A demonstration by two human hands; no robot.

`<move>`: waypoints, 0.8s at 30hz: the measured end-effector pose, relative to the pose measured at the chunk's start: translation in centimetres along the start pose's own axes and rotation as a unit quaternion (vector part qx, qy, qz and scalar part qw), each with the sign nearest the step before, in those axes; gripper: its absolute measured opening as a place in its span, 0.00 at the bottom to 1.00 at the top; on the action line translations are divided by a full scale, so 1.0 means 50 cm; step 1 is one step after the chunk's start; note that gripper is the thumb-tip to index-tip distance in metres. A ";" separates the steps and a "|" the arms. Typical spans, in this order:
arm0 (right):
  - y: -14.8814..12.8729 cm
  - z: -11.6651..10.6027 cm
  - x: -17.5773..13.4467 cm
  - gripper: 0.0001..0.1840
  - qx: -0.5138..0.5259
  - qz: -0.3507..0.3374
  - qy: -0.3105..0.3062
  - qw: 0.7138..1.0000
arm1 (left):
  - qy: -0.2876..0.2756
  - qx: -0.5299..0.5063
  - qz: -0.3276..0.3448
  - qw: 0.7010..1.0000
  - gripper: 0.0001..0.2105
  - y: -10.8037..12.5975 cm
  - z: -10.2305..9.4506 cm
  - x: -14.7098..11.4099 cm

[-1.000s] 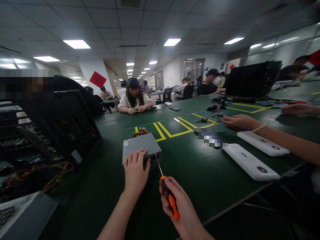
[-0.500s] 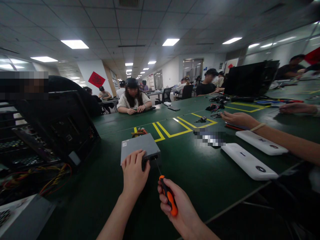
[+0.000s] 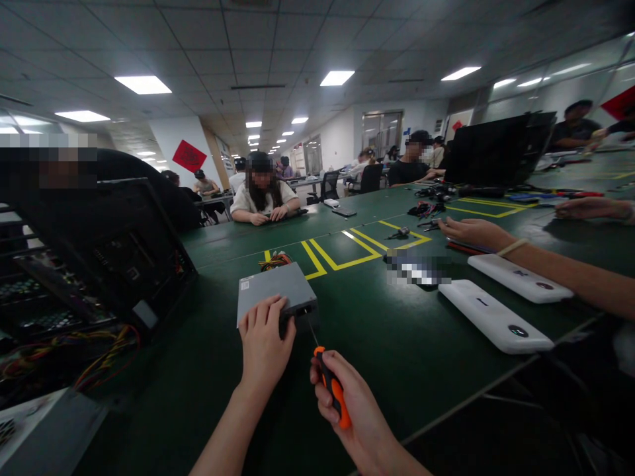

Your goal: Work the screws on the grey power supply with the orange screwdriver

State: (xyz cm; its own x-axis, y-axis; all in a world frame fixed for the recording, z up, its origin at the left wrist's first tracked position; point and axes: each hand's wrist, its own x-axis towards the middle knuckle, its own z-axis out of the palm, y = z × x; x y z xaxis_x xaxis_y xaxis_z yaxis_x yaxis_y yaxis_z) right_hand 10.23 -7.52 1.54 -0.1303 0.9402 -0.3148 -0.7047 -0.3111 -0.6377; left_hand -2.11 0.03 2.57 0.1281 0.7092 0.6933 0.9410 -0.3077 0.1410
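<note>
A grey computer power supply [image 3: 278,285] lies on the green table in front of me, a bundle of coloured wires [image 3: 276,260] at its far side. My left hand [image 3: 265,337] grips its near edge, with the fingers on top and the thumb down the front face. In my right hand [image 3: 350,400] is an orange and black screwdriver [image 3: 333,387], held by the handle. Its thin shaft points up at the power supply's front face, near the socket [image 3: 306,309]. Whether the tip touches the casing I cannot tell.
An open black computer case [image 3: 133,258] stands at left, with another metal unit [image 3: 47,430] below it. Two white power banks [image 3: 491,317] and a phone [image 3: 417,270] lie to the right. A co-worker's hand [image 3: 473,235] reaches in there; another person [image 3: 262,195] sits opposite.
The view has shifted slightly, so the scene sits a little higher and further left. Both hands keep their hold, and the screwdriver stays at the power supply's front face.
</note>
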 end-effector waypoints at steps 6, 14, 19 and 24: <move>-0.001 -0.013 0.005 0.14 0.020 0.025 -0.004 0.999 | -0.002 0.007 0.002 1.000 0.14 0.001 0.002 0.000; -0.006 -0.014 0.013 0.10 -0.030 0.006 -0.039 0.999 | 0.020 -0.005 0.013 1.000 0.15 -0.003 0.005 -0.002; -0.008 -0.009 0.001 0.11 -0.072 -0.016 -0.071 0.995 | 0.060 -0.022 0.024 0.998 0.13 -0.004 0.004 -0.003; -0.023 -0.028 -0.011 0.12 -0.066 -0.026 -0.034 0.997 | 0.077 -0.020 0.041 0.996 0.08 0.000 -0.005 -0.008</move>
State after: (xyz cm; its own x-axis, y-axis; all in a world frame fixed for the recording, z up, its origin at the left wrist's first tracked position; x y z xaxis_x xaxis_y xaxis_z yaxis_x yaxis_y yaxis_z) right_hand 12.10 -7.86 1.45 -0.1463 0.9612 -0.2340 -0.6148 -0.2737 -0.7397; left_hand -2.22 -0.40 2.45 0.1525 0.5762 0.8030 0.9156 -0.3883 0.1047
